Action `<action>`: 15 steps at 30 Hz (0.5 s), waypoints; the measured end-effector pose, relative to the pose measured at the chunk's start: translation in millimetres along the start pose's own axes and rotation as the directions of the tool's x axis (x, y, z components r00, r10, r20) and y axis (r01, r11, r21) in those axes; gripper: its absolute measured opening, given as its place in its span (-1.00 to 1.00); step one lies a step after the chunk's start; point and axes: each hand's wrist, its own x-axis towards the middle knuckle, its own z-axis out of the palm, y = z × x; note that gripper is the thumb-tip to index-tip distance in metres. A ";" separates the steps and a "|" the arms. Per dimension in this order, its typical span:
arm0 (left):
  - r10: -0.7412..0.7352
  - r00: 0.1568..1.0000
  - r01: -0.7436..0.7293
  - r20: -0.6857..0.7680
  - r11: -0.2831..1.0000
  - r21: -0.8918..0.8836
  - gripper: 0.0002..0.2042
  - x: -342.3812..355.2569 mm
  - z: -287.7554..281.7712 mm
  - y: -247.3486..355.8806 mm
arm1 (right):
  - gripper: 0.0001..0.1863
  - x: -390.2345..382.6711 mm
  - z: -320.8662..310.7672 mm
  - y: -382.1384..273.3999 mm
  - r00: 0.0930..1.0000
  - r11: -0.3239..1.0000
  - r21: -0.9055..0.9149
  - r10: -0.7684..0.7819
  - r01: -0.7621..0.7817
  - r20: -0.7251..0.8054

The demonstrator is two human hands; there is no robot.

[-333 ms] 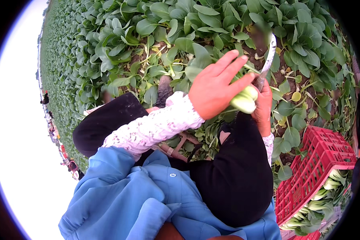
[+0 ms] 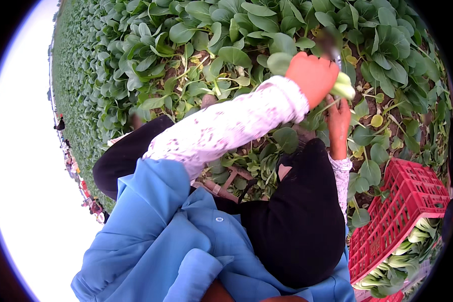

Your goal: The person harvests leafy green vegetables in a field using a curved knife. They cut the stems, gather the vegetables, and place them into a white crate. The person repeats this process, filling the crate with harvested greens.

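Observation:
My left hand (image 2: 313, 78) reaches across to the right, closed around a head of bok choy (image 2: 344, 87). The pale base of the plant sticks out past my fingers, and its green leaves trail on the other side. Just below it my right hand (image 2: 339, 121) is closed on a curved knife (image 2: 337, 59). Only a bit of the blade shows beyond my left hand; the rest is hidden behind that hand and the plant. A loose leafy stem hangs beside my right fingers.
A red plastic crate (image 2: 387, 216) stands at my right, with cut bok choy (image 2: 400, 259) beside and under its rim. Dense rows of growing bok choy (image 2: 246, 20) lie ahead. Loose leaves (image 2: 370, 171) litter the soil. Several people (image 2: 88, 201) are far off at left.
My left hand has gone from spread over the bok choy to closed around it, and has moved right and forward with it. The knife blade is now mostly covered.

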 end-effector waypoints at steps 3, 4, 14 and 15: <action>-0.197 0.922 0.134 0.333 0.970 0.204 -0.80 15.3 28.2 -29.7 | -0.57 3.3 5.3 -8.3 0.993 0.995 -0.060 0.087 -0.082 0.075; -0.272 0.849 0.147 0.453 0.945 0.292 -0.82 1.6 36.2 -47.5 | -0.57 9.6 10.7 -0.6 0.987 0.993 -0.087 0.095 -0.085 0.127; -0.194 0.935 0.102 0.296 0.949 0.300 -0.76 -39.8 57.9 -94.1 | -0.53 65.4 27.1 11.4 0.934 0.780 -0.532 -0.189 0.330 0.302; -0.215 0.928 0.131 0.303 0.952 0.276 -0.75 -39.7 58.0 -101.1 | -0.53 70.2 31.1 6.3 0.932 0.767 -0.557 -0.145 0.317 0.331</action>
